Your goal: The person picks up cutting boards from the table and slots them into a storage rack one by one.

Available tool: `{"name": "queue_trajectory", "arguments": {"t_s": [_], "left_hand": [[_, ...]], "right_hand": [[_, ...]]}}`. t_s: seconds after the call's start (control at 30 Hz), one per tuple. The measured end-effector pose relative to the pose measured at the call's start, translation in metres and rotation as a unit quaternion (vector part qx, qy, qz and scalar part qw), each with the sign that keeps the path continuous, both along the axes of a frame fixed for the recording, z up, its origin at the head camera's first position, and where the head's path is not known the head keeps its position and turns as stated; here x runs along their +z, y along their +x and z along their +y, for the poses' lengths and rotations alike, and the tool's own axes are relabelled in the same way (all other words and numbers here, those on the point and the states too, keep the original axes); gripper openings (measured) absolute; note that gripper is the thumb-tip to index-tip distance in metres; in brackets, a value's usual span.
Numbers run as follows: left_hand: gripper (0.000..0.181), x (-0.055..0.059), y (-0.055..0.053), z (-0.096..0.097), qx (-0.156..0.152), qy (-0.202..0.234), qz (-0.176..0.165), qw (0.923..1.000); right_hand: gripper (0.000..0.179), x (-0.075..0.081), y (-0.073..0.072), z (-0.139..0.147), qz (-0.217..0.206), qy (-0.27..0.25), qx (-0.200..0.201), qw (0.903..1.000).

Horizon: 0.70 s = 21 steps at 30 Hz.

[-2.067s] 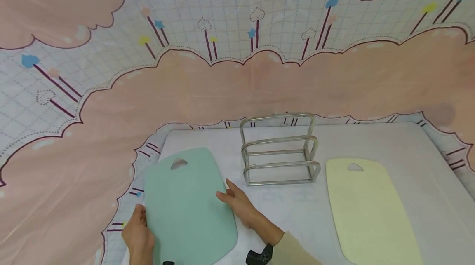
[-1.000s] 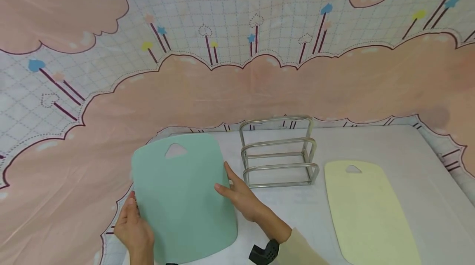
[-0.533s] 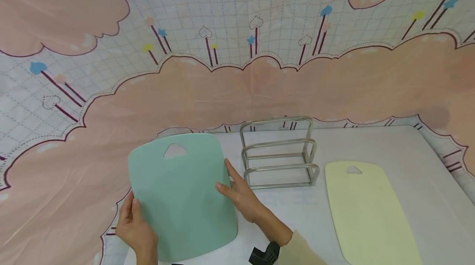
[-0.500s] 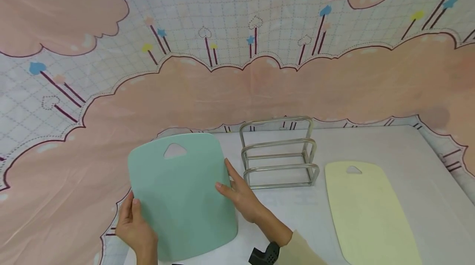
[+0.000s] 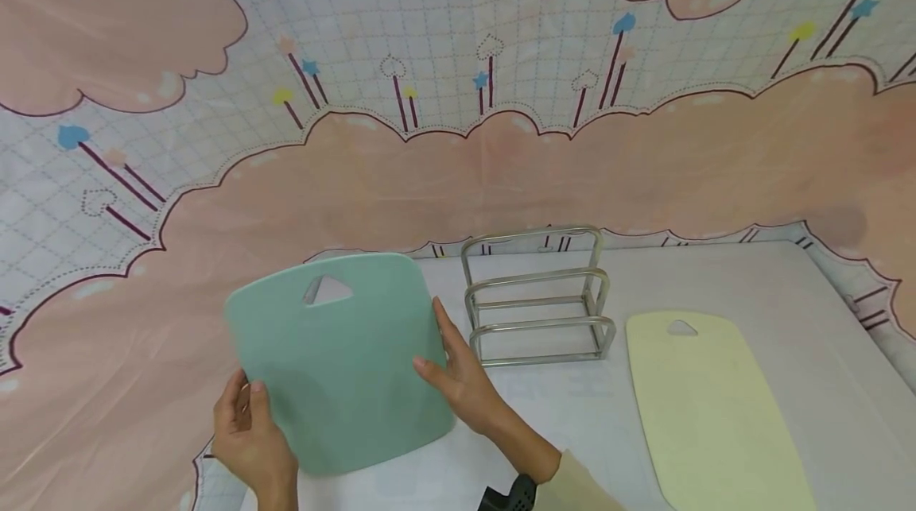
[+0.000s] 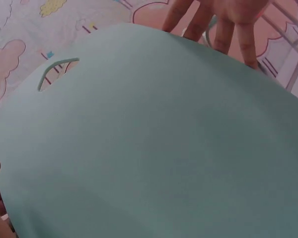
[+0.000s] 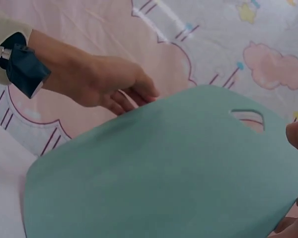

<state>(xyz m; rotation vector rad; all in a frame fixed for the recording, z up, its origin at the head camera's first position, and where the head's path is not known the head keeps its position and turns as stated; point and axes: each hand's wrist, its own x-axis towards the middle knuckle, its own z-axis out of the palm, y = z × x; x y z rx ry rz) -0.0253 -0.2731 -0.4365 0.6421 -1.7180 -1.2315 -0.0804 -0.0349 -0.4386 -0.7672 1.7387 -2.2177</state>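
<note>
A mint-green cutting board [image 5: 343, 384] with a handle hole near its top is held up at a tilt over the left of the table, top edge raised. My left hand [image 5: 252, 439] grips its left edge, thumb toward the front face and fingers curled at the side. On the right edge, my right hand [image 5: 465, 388] pinches it, with the thumb on the face and the other fingers behind. The board's broad face [image 6: 139, 129] fills the left wrist view. In the right wrist view the left hand [image 7: 111, 82] shows at the far edge.
Right of the board stands a metal wire rack [image 5: 540, 328] with upright loops. A pale yellow cutting board [image 5: 708, 408] lies flat on the white table [image 5: 572, 423] at the right. A patterned cloth [image 5: 458, 177] covers the background.
Both hands have lifted the green cutting board off the table and tilted its top up and to the left. The rack and yellow board stay put.
</note>
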Motion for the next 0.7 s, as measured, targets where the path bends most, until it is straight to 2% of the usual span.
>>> {"name": "queue_trajectory", "arguments": {"t_s": [0.1,0.17,0.37,0.5,0.7], "left_hand": [[0.033,0.0017,0.0020,0.0015,0.007,-0.024,-0.018,0.9995],[0.034,0.0027,0.0025,0.0030,0.006,-0.034,-0.019,0.9992],[0.034,0.0052,0.0020,0.0057,-0.023,-0.033,0.018,0.9990],[0.034,0.0064,0.0017,0.0065,-0.031,-0.027,0.040,0.9984],[0.034,0.0058,-0.0002,0.0083,-0.036,-0.023,0.091,0.9950]], "right_hand": [[0.075,-0.0008,-0.0002,-0.0007,0.012,-0.003,-0.005,0.9999],[0.075,-0.0015,-0.0001,-0.0013,0.021,0.001,-0.011,0.9997],[0.073,-0.0022,0.0001,-0.0028,0.042,0.008,-0.026,0.9987],[0.071,-0.0016,-0.0011,-0.0039,0.048,-0.013,-0.022,0.9985],[0.069,-0.0012,-0.0032,-0.0042,0.057,-0.042,-0.020,0.9973]]}}
